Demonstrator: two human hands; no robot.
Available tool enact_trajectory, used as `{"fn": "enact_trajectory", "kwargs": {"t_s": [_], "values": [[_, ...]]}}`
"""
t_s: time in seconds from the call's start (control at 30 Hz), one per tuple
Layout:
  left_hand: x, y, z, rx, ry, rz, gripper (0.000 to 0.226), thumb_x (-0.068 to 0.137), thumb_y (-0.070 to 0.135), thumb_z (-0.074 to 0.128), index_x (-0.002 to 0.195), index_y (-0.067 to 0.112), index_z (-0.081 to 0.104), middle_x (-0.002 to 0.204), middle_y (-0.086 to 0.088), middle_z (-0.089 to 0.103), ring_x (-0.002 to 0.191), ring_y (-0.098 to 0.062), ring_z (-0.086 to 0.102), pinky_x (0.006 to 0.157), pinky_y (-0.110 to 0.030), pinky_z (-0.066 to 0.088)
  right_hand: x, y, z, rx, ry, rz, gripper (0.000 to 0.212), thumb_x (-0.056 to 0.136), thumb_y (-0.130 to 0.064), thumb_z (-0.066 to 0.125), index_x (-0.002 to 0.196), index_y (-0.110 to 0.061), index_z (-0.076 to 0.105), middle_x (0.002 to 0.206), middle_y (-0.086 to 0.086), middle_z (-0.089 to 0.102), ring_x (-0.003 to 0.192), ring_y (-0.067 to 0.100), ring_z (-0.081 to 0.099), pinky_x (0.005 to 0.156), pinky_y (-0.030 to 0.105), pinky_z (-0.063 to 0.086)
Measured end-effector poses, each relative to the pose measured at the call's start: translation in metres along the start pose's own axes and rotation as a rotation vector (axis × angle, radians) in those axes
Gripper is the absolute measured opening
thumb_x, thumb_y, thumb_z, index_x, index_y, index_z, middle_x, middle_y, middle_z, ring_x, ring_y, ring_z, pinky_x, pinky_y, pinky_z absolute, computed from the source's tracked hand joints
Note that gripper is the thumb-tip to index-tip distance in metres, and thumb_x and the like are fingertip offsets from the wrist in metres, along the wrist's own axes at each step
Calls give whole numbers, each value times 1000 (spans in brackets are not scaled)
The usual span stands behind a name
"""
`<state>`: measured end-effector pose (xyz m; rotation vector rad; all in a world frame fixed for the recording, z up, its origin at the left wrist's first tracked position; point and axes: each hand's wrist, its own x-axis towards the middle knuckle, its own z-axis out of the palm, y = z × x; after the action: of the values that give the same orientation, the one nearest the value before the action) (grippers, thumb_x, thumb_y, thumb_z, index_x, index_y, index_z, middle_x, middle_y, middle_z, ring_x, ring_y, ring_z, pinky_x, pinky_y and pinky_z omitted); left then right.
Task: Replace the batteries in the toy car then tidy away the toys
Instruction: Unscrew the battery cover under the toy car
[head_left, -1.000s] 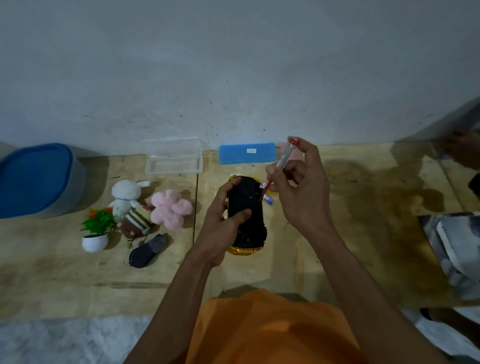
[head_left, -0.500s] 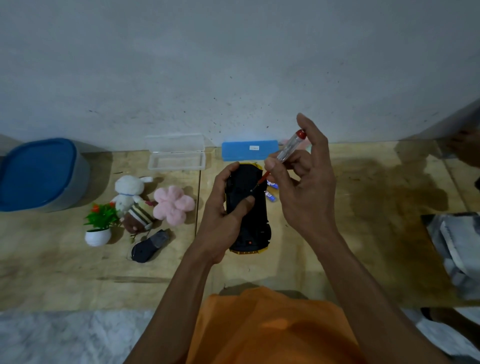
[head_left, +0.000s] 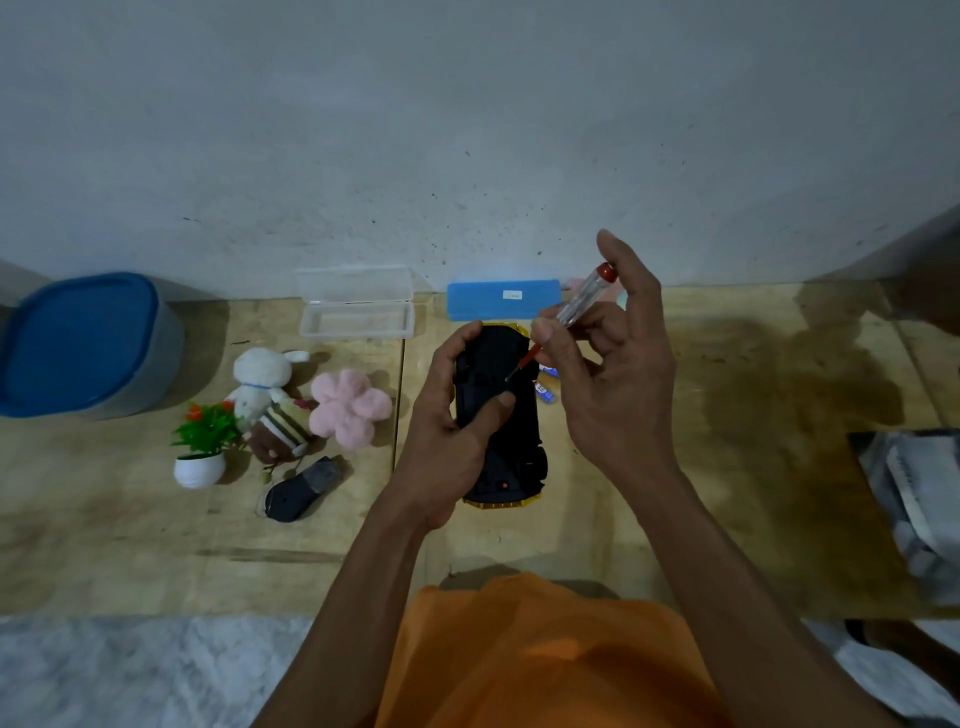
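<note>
My left hand (head_left: 451, 431) grips the light, hard car (head_left: 501, 415) by its sides; my right fingers (head_left: 545, 332) pinch the thin screwdriver (head_left: 569, 312).

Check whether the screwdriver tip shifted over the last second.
Yes. The screwdriver tip moved left from the toy car edge near the batteries, now touching its black underside.

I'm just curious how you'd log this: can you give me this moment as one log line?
step: unscrewing battery cover | left hand: grips upturned toy car | right hand: screwdriver, tip on underside | spare batteries: beside car | toys: untidied
</note>
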<state>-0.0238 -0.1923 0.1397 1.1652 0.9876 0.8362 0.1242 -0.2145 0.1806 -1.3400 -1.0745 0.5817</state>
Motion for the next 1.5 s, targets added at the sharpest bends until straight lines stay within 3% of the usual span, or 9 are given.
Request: {"fn": "enact_trajectory", "kwargs": {"t_s": [0.17,0.33,0.4,0.63,0.87,0.97,1.13,1.4,1.5], "values": [[-1,2,-1,-33,-29,-19,72,93,-6,63,145,38,41,144,3,53,124,-24,60,89,-49,60,2,2,-4,-53,-85,-80,68,94,-6,65,152,-13,29,106,-7,64,98,13,70,80,28,61],[-1,2,-3,-56,-51,-25,77,89,-10,65,145,37,41,143,-1,53,122,-29,61,88,-50,60,4,3,-5,-93,-114,-101,63,94,-10,67,146,-20,33,106,-3,66,96,16,70,76,36,62],[-2,2,-4,-60,-56,-25,80,88,-12,67,145,37,41,144,-2,52,123,-31,60,88,-52,59,5,2,-5,-136,-107,-114,61,93,-14,69,143,-27,37,107,-12,63,97,15,68,74,33,62],[-3,1,-6,-76,-65,-29,85,84,-15,69,146,34,40,145,-2,52,124,-30,60,87,-50,60,12,-2,-7,-120,-171,-131,61,91,-8,71,141,-26,41,112,-2,63,98,13,68,79,19,57],[-3,2,-7,-106,-84,-37,93,76,-14,75,145,38,41,146,-3,49,126,-34,57,90,-56,58,16,-5,-6,-133,-186,-182,59,90,-4,71,139,-21,45,119,0,61,99,11,66,78,18,57],[-3,3,-8,-115,-90,-46,97,73,-15,77,145,39,41,147,-4,48,126,-37,56,90,-58,57,17,-5,-6,-122,-218,-188,60,91,-2,68,141,-21,42,119,4,63,100,13,68,79,28,60],[-4,4,-8,-104,-96,-51,103,66,-14,81,144,41,42,146,-3,48,126,-38,56,89,-59,57,18,-6,-4,-137,-178,-191,57,91,-3,69,141,-17,46,116,1,63,98,7,65,77,23,58],[-6,6,-7,-102,-105,-57,107,60,-14,83,141,44,44,145,-3,49,123,-40,58,87,-60,57,19,-6,-3,-84,-214,-149,55,93,-3,66,142,-19,45,115,2,65,101,15,67,81,31,60],[-6,6,-7,-97,-107,-52,108,60,-15,83,141,44,44,145,-2,49,124,-38,58,87,-59,58,19,-6,-4,-112,-204,-163,55,91,-6,71,140,-17,48,116,4,63,100,13,65,78,25,59]]}}
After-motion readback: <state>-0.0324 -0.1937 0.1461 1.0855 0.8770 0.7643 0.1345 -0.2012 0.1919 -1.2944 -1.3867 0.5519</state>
